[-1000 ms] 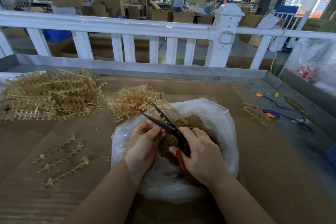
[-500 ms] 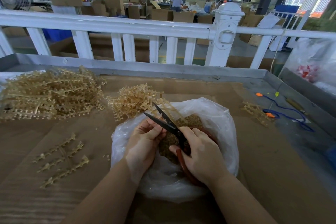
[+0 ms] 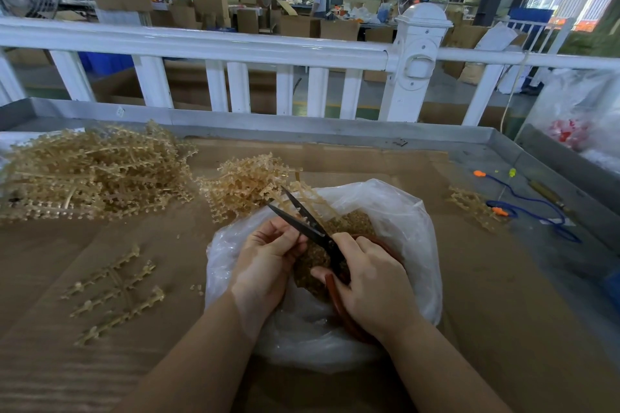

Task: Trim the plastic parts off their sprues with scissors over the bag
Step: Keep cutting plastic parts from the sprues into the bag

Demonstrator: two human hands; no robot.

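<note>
A clear plastic bag [image 3: 402, 228] lies open on the cardboard, with a heap of small tan trimmed parts [image 3: 349, 225] inside. My right hand [image 3: 372, 282] grips the red handles of the scissors [image 3: 302, 216], whose dark blades are spread open over the bag. My left hand [image 3: 268, 258] pinches a tan sprue [image 3: 310, 196] that runs up between the blades.
A big pile of tan sprues [image 3: 90, 171] lies at the left and a smaller pile [image 3: 245, 181] sits just behind the bag. Loose sprue strips [image 3: 114, 292] lie at the front left. A blue cord [image 3: 533, 211] lies at the right. A white railing [image 3: 235, 47] stands behind the table.
The sprue has shifted slightly between the open blades. Both hands stay in the same place over the bag.
</note>
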